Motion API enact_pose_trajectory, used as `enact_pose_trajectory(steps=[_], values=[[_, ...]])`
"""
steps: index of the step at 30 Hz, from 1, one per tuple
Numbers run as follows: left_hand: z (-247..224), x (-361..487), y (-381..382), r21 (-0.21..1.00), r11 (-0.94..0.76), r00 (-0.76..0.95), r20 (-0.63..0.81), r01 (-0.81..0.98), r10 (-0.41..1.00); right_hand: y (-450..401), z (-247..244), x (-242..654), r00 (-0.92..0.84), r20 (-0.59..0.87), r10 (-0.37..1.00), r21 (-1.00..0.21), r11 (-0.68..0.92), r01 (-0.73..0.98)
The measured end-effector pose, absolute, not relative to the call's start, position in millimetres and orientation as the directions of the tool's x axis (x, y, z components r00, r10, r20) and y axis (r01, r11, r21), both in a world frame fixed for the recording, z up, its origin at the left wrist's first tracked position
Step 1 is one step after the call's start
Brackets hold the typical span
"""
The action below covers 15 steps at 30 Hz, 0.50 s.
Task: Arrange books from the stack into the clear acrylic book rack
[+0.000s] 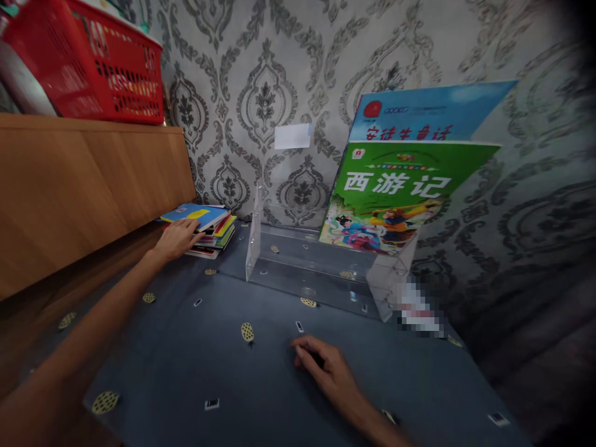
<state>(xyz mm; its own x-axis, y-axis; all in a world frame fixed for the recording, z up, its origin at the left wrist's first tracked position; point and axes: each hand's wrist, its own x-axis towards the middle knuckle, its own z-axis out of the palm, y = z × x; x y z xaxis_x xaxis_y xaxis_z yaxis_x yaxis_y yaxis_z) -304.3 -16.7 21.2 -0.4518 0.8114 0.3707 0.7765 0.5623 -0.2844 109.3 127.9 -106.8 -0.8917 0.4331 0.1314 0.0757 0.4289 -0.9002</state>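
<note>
My left hand [179,239] reaches to the stack of books [216,239] at the table's far left. Its fingers lie over the near edge of the top blue book [205,215], and the thumb is at the edge below. My right hand [321,363] rests low over the table, fingers curled in and thumb near the index finger, with nothing visible in it. Beyond it stands a clear acrylic book rack [307,254]. A green book [395,186] with Chinese characters leans upright in the rack's right side, in front of a blue book [419,112].
A dark blue tablecloth [177,354] with pineapple prints covers the table. On the wooden cabinet [93,186] at left sits a red basket [107,68]. Patterned wallpaper [265,93] stands behind, with a white switch plate [292,136]. A pixelated item [421,310] lies right of the rack.
</note>
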Motion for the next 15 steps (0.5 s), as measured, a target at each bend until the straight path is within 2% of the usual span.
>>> enact_pose_trajectory(steps=[8,15], values=[[26,-318,11,-0.207,0.66,-0.58,0.337,0.722,0.741,127,-106,109,-0.893,0.119,0.434,-0.893,0.44,0.094],[17,-317,-14,-0.147,0.624,-0.531,0.4,0.767,0.747,127,-108,110,-0.89,0.138,0.434,-0.899,0.432,0.071]])
